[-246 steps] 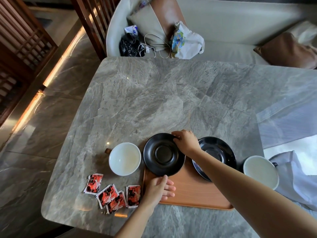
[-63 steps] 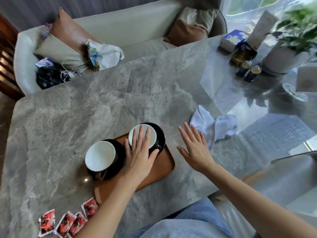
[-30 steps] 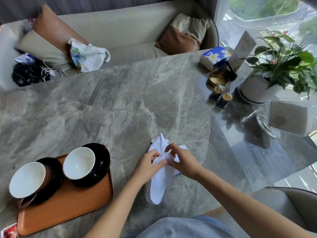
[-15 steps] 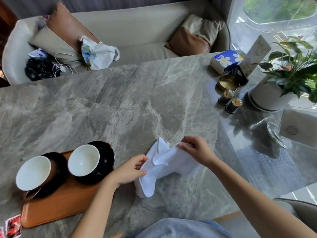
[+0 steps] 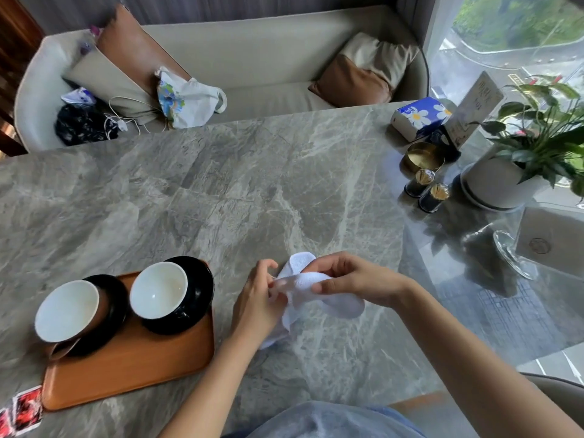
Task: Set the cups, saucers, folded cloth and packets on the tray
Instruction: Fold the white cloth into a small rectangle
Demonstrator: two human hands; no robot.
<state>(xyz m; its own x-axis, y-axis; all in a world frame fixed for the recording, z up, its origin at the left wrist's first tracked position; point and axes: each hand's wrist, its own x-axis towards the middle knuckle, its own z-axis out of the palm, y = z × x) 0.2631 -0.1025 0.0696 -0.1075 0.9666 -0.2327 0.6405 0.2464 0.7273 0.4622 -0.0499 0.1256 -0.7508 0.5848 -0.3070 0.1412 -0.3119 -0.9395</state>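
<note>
An orange-brown tray (image 5: 132,371) lies at the lower left of the marble table. On it stand two black saucers, each carrying a white-lined cup: the left cup (image 5: 66,311) on the left saucer (image 5: 115,306) and the right cup (image 5: 158,290) on the right saucer (image 5: 199,295). Right of the tray, my left hand (image 5: 257,303) and my right hand (image 5: 350,281) both grip a small white cloth (image 5: 316,295), bunched between them just above the table. Red packets (image 5: 22,412) lie off the tray at the bottom left corner.
At the far right stand a potted plant (image 5: 505,178), two small dark jars (image 5: 428,191), a brass bowl (image 5: 423,156), a tissue pack (image 5: 420,116), a card sign and a glass stand (image 5: 518,257). A sofa with cushions and bags runs behind the table.
Both hands have drawn the white cloth together: the right hand moved left and down toward the left hand, and the cloth is more bunched. Cups, saucers and tray have not moved.
</note>
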